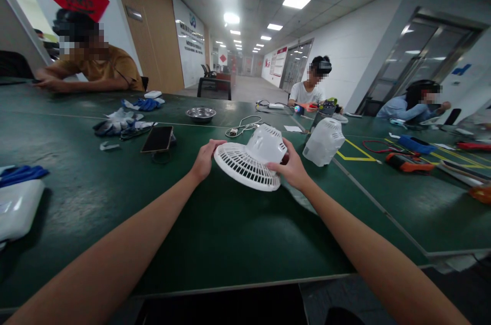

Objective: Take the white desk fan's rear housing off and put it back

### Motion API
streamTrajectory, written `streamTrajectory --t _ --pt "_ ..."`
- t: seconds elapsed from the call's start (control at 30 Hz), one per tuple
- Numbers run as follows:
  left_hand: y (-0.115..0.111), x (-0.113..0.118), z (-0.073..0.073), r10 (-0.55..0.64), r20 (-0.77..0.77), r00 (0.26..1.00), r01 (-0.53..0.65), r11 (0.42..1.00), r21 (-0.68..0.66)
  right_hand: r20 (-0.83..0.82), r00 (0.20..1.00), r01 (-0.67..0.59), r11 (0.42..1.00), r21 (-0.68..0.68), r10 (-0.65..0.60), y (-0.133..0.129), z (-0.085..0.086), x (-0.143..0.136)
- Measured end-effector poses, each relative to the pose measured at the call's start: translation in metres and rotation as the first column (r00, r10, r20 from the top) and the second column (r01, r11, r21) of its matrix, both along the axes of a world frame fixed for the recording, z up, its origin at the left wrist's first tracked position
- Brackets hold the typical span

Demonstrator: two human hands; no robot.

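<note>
Between my two hands, tilted above the green table (245,243), is a white slotted fan housing (247,166) with its dome-shaped motor cover (266,143) facing up. My left hand (207,158) grips the left edge of its rim, fingers partly hidden behind it. My right hand (293,169) is closed around the right side, thumb on the cover and the other fingers mostly out of sight. Just beyond my right hand stands a white plastic casing (324,142). Behind the housing a white cable (245,125) lies coiled on the table.
Toward the left lie a phone (158,139), blue-and-white gloves (123,123) and a white device (21,210). A metal bowl (200,114) sits farther back. On the right are an orange multimeter (408,163) and yellow tape lines (358,157). Several people sit around the table.
</note>
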State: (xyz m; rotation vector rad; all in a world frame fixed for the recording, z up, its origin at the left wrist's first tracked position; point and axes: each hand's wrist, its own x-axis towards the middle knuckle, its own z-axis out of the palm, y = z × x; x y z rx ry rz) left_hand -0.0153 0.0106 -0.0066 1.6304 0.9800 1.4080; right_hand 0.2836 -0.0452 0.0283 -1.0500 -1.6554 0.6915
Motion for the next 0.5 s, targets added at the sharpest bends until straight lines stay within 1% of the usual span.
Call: streamTrajectory --t 0.03,0.07,0.13,0.2,0.23,0.3,0.37,0.4,0.43,0.5 --pt "0.000 0.001 0.000 0.018 0.028 0.999 -0.018 0.999 0.030 -0.092 0.996 -0.003 0.999 -0.054 -0.002 0.000 0.000 -0.002" --pt "0.001 0.002 0.000 0.042 0.024 0.999 -0.043 0.998 0.053 -0.170 0.985 -0.015 0.994 -0.109 -0.004 0.000 0.001 -0.003" --pt "0.001 0.005 0.000 0.069 -0.026 0.997 -0.067 0.996 0.061 -0.260 0.965 -0.071 0.978 -0.197 0.017 -0.001 0.000 -0.008" --pt "0.000 0.009 -0.001 0.013 -0.043 0.999 -0.013 1.000 0.011 -0.306 0.948 -0.175 0.948 -0.268 0.088 -0.005 -0.002 -0.013" --pt "-0.001 0.012 -0.002 -0.028 -0.010 1.000 0.028 0.999 -0.027 -0.332 0.934 -0.236 0.923 -0.305 0.130 -0.006 -0.003 -0.015" --pt "-0.003 0.017 -0.002 -0.107 0.122 0.987 0.121 0.986 -0.111 -0.413 0.894 -0.343 0.860 -0.377 0.175 -0.009 -0.005 -0.019" --pt "-0.004 0.021 -0.003 -0.129 0.252 0.959 0.178 0.968 -0.179 -0.494 0.853 -0.406 0.808 -0.428 0.167 -0.009 -0.007 -0.021" --pt "-0.005 0.022 -0.003 -0.119 0.278 0.953 0.181 0.961 -0.208 -0.516 0.841 -0.421 0.793 -0.441 0.160 -0.009 -0.008 -0.022" --pt "-0.006 0.023 -0.003 -0.107 0.272 0.956 0.173 0.957 -0.232 -0.525 0.836 -0.432 0.784 -0.446 0.162 -0.008 -0.009 -0.023" --pt "-0.006 0.024 -0.003 -0.070 0.212 0.975 0.124 0.960 -0.253 -0.518 0.833 -0.454 0.775 -0.439 0.194 -0.005 -0.014 -0.025"
